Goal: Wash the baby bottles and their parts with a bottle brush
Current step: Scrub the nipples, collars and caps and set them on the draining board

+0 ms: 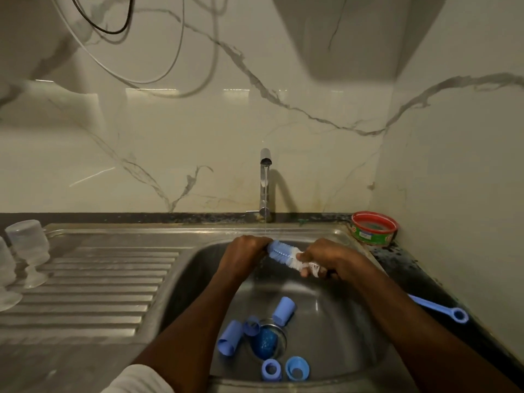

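- We note the left hand (245, 251) curled round the tip of the bottle brush (283, 254), and the right hand (323, 258) gripping its white neck, both under the tap (265, 184) stream at the sink's (198, 268) back edge.
- Blue bottle parts (284, 311) lie round the drain (269, 343), unwashed in our judgement.
- We advise working the bristles through fully under the flow, keeping the grip firm.

Five blue bottle parts (284, 311), two clear bottles (28, 248), one brush (283, 252)
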`<move>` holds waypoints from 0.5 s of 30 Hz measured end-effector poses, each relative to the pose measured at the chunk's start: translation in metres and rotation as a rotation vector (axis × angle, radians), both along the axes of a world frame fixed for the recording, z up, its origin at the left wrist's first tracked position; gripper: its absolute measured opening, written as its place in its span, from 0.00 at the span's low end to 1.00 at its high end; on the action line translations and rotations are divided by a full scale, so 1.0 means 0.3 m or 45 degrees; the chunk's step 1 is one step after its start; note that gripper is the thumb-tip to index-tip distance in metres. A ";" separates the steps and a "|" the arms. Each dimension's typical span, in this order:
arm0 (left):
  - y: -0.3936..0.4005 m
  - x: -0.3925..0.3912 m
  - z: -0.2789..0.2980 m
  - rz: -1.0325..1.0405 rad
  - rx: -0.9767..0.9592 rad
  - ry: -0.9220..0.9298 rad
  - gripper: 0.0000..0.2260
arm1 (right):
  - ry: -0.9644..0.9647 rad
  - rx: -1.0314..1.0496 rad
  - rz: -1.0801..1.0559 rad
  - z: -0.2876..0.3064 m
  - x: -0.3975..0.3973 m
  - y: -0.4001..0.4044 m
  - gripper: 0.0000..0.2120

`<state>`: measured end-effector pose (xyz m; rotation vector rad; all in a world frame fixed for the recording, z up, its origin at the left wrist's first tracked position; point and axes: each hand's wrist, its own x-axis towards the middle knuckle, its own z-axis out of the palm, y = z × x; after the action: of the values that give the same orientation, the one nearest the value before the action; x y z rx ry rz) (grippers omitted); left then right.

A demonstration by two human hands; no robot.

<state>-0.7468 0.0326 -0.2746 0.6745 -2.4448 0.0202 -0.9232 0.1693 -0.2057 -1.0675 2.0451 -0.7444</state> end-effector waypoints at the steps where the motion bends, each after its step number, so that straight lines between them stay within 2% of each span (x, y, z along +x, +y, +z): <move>1: -0.004 -0.007 0.001 0.014 0.022 -0.013 0.15 | 0.237 -0.054 0.050 -0.015 -0.008 0.007 0.12; 3: -0.013 -0.017 0.003 0.053 0.076 -0.065 0.15 | 1.062 -0.189 0.153 -0.052 -0.028 0.018 0.19; 4: -0.014 -0.020 0.003 0.055 0.102 -0.103 0.15 | 1.360 -0.289 0.214 -0.066 -0.035 0.024 0.23; 5: -0.013 -0.019 0.000 0.043 0.140 -0.135 0.15 | 1.485 -0.364 0.299 -0.073 -0.040 0.026 0.27; 7: -0.017 -0.011 -0.010 0.011 0.195 -0.187 0.15 | 1.581 -0.434 0.455 -0.077 -0.041 0.024 0.31; 12: -0.038 0.006 0.000 0.005 0.227 -0.157 0.15 | 1.814 -0.430 0.467 -0.063 -0.039 0.023 0.13; 14: -0.039 0.011 0.004 0.010 0.170 -0.151 0.14 | 1.665 -0.427 0.383 -0.055 -0.029 0.029 0.14; 15: -0.039 0.014 0.007 0.012 0.140 -0.133 0.14 | 1.507 -0.399 0.342 -0.050 -0.021 0.033 0.15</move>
<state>-0.7427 0.0209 -0.2726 0.7500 -2.5581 -0.0777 -0.9296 0.1792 -0.2209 -2.2892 2.6317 -0.2710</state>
